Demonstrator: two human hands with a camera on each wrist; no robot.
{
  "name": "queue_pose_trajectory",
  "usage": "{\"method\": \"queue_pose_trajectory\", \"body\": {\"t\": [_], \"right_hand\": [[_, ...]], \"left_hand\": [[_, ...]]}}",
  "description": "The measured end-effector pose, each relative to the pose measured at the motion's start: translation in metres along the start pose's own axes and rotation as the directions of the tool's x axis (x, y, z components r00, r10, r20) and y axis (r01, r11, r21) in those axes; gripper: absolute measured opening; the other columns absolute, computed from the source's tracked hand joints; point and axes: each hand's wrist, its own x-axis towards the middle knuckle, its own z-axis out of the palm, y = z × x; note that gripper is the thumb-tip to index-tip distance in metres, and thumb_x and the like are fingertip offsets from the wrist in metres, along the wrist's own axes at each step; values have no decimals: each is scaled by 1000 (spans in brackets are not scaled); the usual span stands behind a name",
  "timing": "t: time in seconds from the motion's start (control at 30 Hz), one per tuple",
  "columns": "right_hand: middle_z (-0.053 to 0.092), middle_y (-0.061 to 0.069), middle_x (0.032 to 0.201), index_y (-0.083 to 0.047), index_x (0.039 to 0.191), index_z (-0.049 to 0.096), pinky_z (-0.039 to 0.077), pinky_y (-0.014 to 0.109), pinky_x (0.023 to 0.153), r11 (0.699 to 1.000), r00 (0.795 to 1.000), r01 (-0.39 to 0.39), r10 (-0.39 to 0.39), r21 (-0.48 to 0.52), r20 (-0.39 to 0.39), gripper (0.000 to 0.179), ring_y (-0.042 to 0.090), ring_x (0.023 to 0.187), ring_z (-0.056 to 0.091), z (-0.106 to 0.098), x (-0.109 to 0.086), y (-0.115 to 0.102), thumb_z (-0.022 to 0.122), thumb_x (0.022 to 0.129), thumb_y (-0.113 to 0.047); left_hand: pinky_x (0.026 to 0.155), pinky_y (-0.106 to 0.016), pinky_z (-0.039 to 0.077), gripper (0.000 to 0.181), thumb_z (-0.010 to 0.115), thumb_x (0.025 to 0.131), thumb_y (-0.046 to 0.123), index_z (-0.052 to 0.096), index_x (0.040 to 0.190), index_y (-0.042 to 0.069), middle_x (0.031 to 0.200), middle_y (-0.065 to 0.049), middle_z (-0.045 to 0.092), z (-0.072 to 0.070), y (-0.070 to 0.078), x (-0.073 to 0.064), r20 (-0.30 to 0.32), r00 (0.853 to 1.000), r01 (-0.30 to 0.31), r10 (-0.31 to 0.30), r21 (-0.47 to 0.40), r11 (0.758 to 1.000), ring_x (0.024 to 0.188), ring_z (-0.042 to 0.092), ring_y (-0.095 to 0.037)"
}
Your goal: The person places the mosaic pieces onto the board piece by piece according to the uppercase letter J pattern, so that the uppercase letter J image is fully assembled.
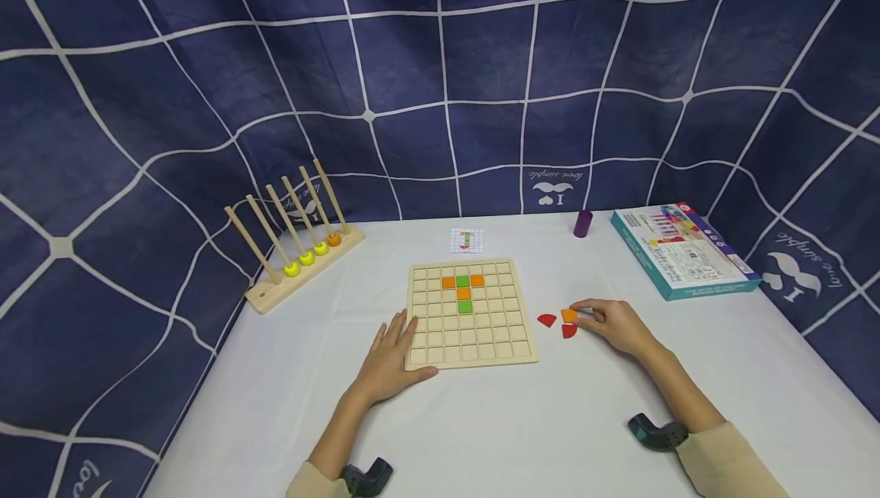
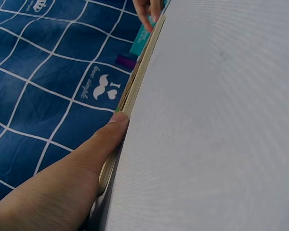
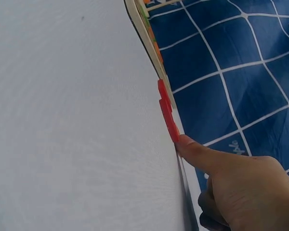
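A wooden grid board [image 1: 495, 322] lies mid-table in the head view, with orange and green square tiles [image 1: 464, 293] set in its upper cells. My left hand [image 1: 388, 364] rests along the board's left edge, fingers spread, thumb by the near corner. Right of the board, my right hand [image 1: 615, 326] pinches an orange tile [image 1: 568, 316] at its edge between thumb and index finger. Two red quarter-round pieces lie by it: one red piece [image 1: 546, 320] to the left, another red piece [image 1: 569, 331] just below. In the right wrist view the thumb [image 3: 195, 151] meets the red pieces' end.
Behind the board lies a small pattern card [image 1: 467, 240]. A wooden peg stand [image 1: 309, 273] with yellow and orange beads stands back left. A purple cylinder [image 1: 583, 224] and a teal-sided game box [image 1: 687, 250] are back right, before the blue checked cloth [image 1: 481, 139].
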Motion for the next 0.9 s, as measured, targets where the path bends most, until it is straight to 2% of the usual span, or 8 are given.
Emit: {"method": "queue_pose_trajectory", "body": {"t": [0.13, 0.27, 0.47, 0.67, 0.9], "right_hand": [[30, -9, 50, -11, 102, 70, 25, 24, 43, 1000, 998, 21, -22, -15, -52, 28, 8, 45, 28, 2, 3, -4, 73, 80, -27], [29, -9, 50, -11, 103, 70, 22, 25, 42, 999, 996, 40, -41, -7, -85, 28, 8, 44, 27, 9, 11, -17, 73, 80, -27], [31, -12, 48, -14, 102, 71, 23, 20, 40, 993, 993, 112, -111, 24, -36, 26, 3, 40, 27, 33, 27, -45, 72, 81, -29], [32, -12, 50, -16, 102, 71, 22, 20, 42, 980, 981, 194, -195, 47, 19, 27, 1, 44, 24, 58, 39, -73, 71, 81, -32], [34, -14, 49, -19, 104, 70, 23, 19, 41, 964, 963, 267, -267, 9, 35, 28, 0, 43, 24, 83, 51, -99, 69, 82, -36]], "left_hand": [[111, -46, 5, 103, 61, 72, 66, 28, 143, -1, 151, -18, 15, 0, 0, 0, -5, 1000, -2, 2, -4, 1000, 139, 10, -30], [111, -46, 5, 103, 62, 72, 66, 29, 143, -1, 151, -19, 15, 0, -1, 0, -10, 1000, -8, 8, -5, 1000, 139, 11, -31], [111, -45, 4, 104, 61, 72, 67, 27, 143, 0, 151, -18, 14, 0, 0, 0, -1, 1000, -3, 3, -2, 1000, 139, 10, -29], [111, -46, 4, 103, 60, 73, 68, 28, 143, -1, 151, -19, 15, 1, -1, 1, -4, 1000, -11, 11, -5, 1000, 139, 11, -30], [111, -46, 4, 103, 60, 73, 68, 28, 143, -1, 151, -19, 15, 1, -2, 1, -7, 1000, -11, 11, -10, 1000, 139, 11, -30]]}}
